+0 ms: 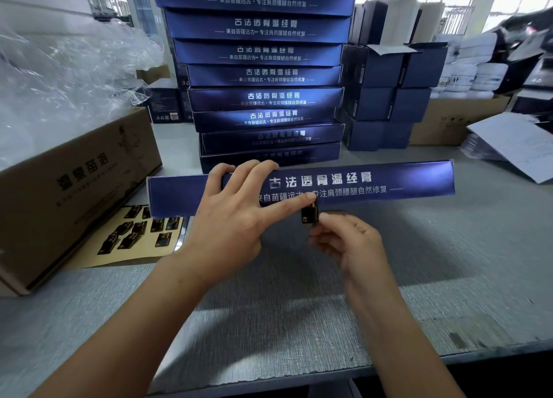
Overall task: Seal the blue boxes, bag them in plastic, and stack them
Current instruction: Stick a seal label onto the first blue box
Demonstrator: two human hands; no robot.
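One blue box (pixel 374 182) stood on its long edge across the grey table (pixel 299 307), near us, with its printed face toward the camera. We logged the left hand (pixel 230 215) gripping it, fingers hooked over the top edge and thumb laid out flat across the printed face. The right hand (pixel 350 242) sat just below and right of that thumb, pinching a small dark sticker (pixel 309 215) between thumb and fingertips. The sticker hung at the box's lower edge, directly under the tip of the left thumb. We could not tell whether it touched the card.

Directly behind, farther off, rose a tall stack (pixel 263 77) of like boxes, printed sides toward us, running out of the top of the view.

At near left a brown backing sheet (pixel 134 236) lay flat on the table and carried more dark stickers in loose rows. Its far edge was hidden behind the left end of the held box. Just left of it stood a cardboard carton (pixel 74 188) with dark lettering, and crumpled clear plastic bags (pixel 59 68) were heaped above it.

Right of the stack we noted smaller dark boxes (pixel 389 98) piled several high, some with flaps open. At far right a fanned pile of printed leaflets (pixel 514 143) rested on the table.
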